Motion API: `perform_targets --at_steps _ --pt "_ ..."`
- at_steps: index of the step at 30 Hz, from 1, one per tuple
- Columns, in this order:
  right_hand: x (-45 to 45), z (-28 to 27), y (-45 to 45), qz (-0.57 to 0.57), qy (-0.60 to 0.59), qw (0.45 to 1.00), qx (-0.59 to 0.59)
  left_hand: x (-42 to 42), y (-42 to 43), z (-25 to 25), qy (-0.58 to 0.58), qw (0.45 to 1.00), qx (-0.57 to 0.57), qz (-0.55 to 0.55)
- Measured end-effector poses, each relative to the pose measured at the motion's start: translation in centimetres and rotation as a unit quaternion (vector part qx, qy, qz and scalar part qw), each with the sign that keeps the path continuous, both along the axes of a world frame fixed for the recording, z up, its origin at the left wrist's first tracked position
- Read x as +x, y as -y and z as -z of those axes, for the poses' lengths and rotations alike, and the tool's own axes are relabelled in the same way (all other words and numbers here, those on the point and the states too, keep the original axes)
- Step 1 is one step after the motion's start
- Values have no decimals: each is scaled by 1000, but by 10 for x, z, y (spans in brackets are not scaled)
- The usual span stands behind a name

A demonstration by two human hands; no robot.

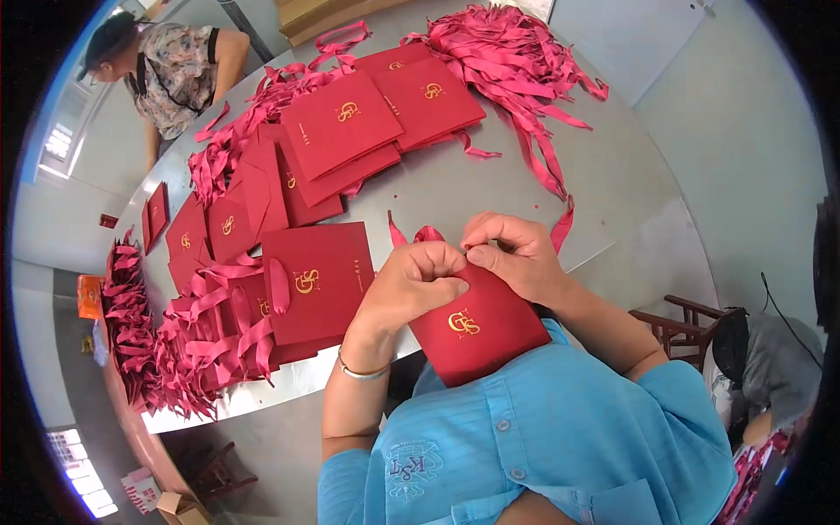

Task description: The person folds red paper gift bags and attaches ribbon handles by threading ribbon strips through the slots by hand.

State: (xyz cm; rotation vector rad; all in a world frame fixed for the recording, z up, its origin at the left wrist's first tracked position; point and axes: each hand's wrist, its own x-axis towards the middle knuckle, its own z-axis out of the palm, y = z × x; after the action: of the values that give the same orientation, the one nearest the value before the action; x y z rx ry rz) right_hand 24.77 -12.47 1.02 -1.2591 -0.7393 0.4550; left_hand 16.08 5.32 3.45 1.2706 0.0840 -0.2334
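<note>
A small red paper bag (479, 325) with a gold monogram is held upright against my chest, at the table's near edge. My left hand (415, 284) grips its upper left side, thumb on the front and fingers curled. At the top edge my right hand (516, 258) pinches a small dark red tip, apparently a ribbon end, between thumb and forefinger. Pink ribbon (429, 234) loops up behind my left hand. Another strip of ribbon (563, 226) lies beyond my right wrist. My fingers partly hide the bag's top.
Flat red bags (343, 122) lie stacked across the metal table (612, 175). A large heap of pink ribbons (507, 61) is at the back. Bags with ribbon handles (232, 328) are crowded at left. One person (179, 74) sits across; another (779, 350) is at right beside a wooden stool (682, 328).
</note>
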Motion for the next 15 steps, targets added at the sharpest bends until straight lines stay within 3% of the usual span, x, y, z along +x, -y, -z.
perform_targets --at_steps 8,15 --pt "5 9 -6 4 136 990 38 1 -8 -3 -26 996 -46 67" --pt "4 7 -8 9 133 991 32 1 -7 3 -24 996 -59 61"
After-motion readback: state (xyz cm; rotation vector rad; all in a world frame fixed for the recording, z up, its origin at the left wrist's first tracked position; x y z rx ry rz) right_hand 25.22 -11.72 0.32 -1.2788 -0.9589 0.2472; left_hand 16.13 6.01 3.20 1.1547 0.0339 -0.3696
